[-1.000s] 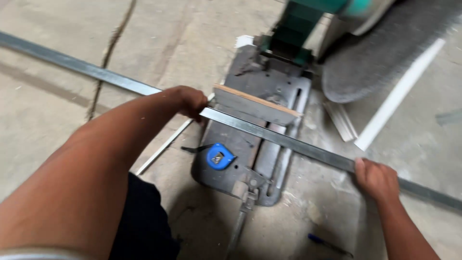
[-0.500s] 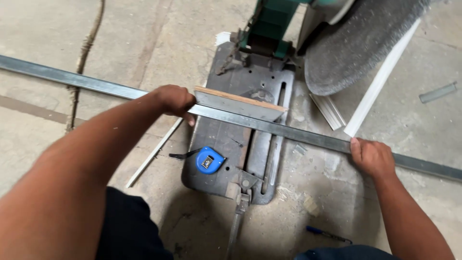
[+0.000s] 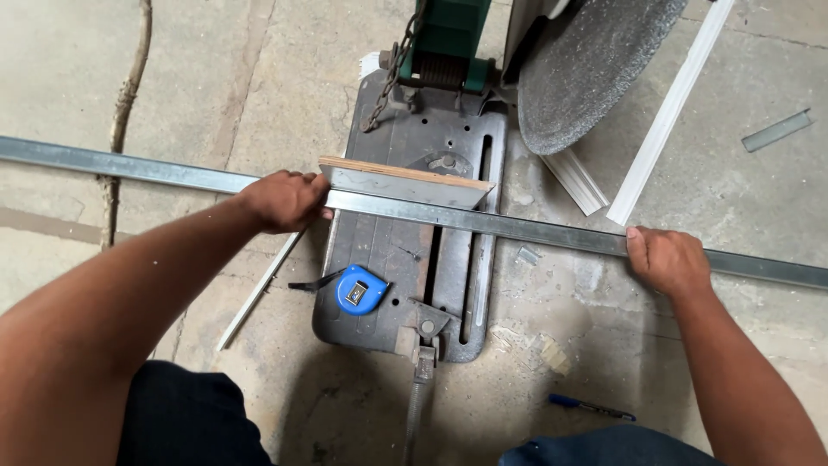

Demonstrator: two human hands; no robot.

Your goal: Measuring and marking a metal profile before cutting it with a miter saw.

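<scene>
Bare concrete floor, dusty and cracked, and everything sits right on it. Biggest thing down there is a chop saw with a dark metal base, green motor housing up top and the grey cutting disc tipped up and off to the right, clear of the work. A long grey metal channel runs clean across the whole floor, left to right, lying over the saw base and pressed against the wood-faced fence. The person's left hand is closed around the channel just left of the fence, fingers wrapped over it. Their right hand is further along, past the base on the right, pressing down on the channel with the fingers curled over its near edge. A white strip leans off at an angle beside the disc, with a shorter white offcut by the base and a thin white strip on the left. A blue tape measure sits on the base, near the clamp screw. Smallest bit, a blue pen on the floor near the person's knee.
</scene>
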